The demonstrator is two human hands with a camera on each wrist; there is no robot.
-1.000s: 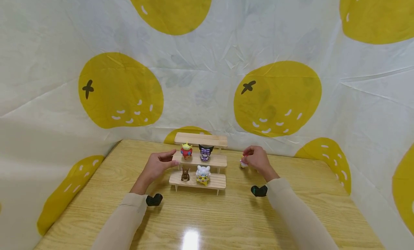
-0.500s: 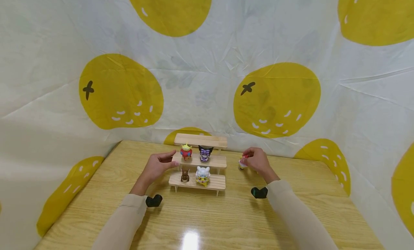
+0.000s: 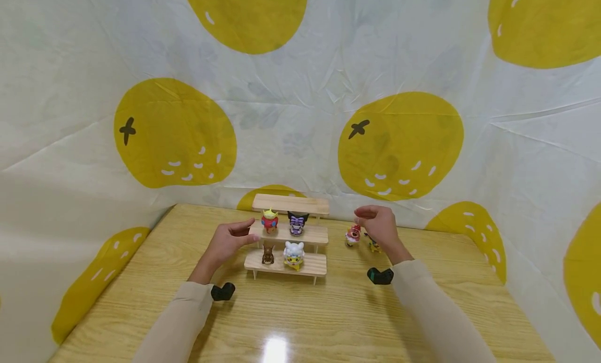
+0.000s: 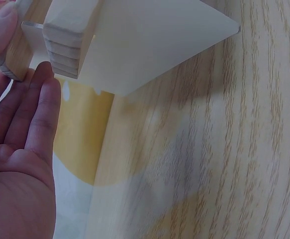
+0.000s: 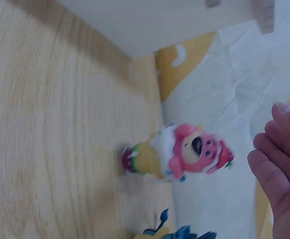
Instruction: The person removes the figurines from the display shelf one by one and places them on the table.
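My left hand [image 3: 231, 239] holds the left end of a wooden three-tier display stand [image 3: 312, 235]; in the left wrist view its thumb and fingers lie around a plank's end [image 4: 16, 62]. Over a pink bear figurine [image 3: 353, 234] hovers my right hand [image 3: 381, 228], its fingers apart from the toy. That bear stands upright on the table, right of the stand, its red-topped head showing in the right wrist view. Beside it, partly behind the right hand, is a yellow and blue figurine [image 3: 373, 244].
On the middle tier stand a red-clad green figurine [image 3: 269, 221] and a purple and black one [image 3: 297, 223]. The lowest tier bears a brown figurine [image 3: 267, 254] and a white-hooded yellow one [image 3: 293, 255]. Behind the wooden table [image 3: 300, 316] hangs a fruit-print cloth [image 3: 291, 118].
My right hand has let go of the pink bear figurine and moved up and slightly right, uncovering it and the yellow and blue figurine. The left hand stays at the stand.
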